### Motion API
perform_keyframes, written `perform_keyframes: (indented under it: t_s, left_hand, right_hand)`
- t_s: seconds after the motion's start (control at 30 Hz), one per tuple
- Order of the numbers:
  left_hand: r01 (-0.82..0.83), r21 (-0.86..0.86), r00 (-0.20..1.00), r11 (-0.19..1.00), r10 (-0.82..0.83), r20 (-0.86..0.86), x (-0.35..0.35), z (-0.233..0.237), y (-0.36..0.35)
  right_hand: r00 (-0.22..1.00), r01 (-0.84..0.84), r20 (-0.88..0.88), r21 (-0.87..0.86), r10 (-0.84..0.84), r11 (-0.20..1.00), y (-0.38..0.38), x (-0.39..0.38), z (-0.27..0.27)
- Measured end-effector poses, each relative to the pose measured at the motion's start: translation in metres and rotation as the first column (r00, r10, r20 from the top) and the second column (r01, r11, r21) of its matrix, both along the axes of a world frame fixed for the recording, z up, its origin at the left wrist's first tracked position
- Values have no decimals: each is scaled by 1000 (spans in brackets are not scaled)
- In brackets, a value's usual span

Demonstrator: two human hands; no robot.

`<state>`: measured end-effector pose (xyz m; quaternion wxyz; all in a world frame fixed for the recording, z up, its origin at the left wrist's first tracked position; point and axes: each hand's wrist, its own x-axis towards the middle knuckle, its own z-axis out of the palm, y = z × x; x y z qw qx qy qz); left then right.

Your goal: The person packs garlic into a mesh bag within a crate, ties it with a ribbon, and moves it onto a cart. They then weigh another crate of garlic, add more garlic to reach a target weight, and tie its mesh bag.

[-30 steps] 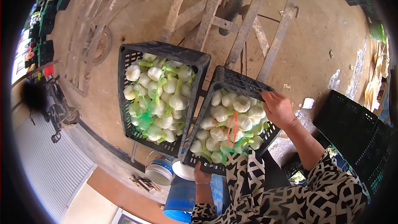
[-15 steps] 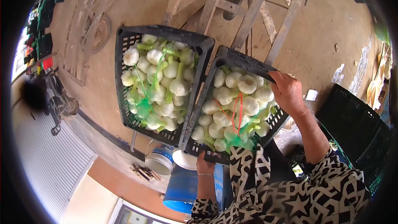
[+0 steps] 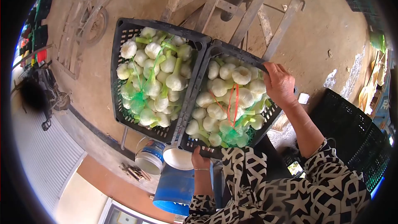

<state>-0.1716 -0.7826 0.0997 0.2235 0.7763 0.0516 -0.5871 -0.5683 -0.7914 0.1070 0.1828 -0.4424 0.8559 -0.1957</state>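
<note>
Two black plastic crates hold white garlic bulbs with green stems. My right hand is closed on the upper right corner of the right crate, and my left hand grips its lower rim, the fingers partly hidden beneath. Inside it, garlic bulbs lie with red string and green netting. Against its left side stands the left crate, filled with more garlic bulbs, green string and bunched netting. The two crates touch along their neighbouring rims.
Metal rails stretch out above the crates. Below are a white bucket, a white basin and a blue barrel. Dark green crates stand at right, and a wheeled cart frame at upper left.
The right crate, held in both my hands, has shifted left and up against the left crate, closing most of the gap between them. The whole view has also shifted slightly.
</note>
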Motion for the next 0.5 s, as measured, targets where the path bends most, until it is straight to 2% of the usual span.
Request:
perform_keyframes:
  t_s: [0.13,0.2,0.37,0.4,0.47,0.5]
  left_hand:
    - [65,-50,997,997,-66,-35,35,-15,14]
    - [54,3,998,999,-54,-41,50,-22,12]
    - [14,-35,999,999,-15,-32,42,-24,15]
    - [16,-27,999,1000,-17,-51,38,-21,12]
    - [-20,-17,1000,1000,20,20,29,-19,10]
    - [0,-43,1000,999,-1,-24,35,-27,12]
  right_hand:
    - [997,66,30,30,-67,997,1,10,7]
    - [997,83,10,9,-83,997,5,17,-1]
    - [995,96,-37,14,-95,995,4,17,-9]
    - [995,98,-10,5,-98,995,4,17,-9]
    - [987,135,86,49,-139,990,5,16,-10]
    - [991,91,92,51,-96,994,7,16,-12]
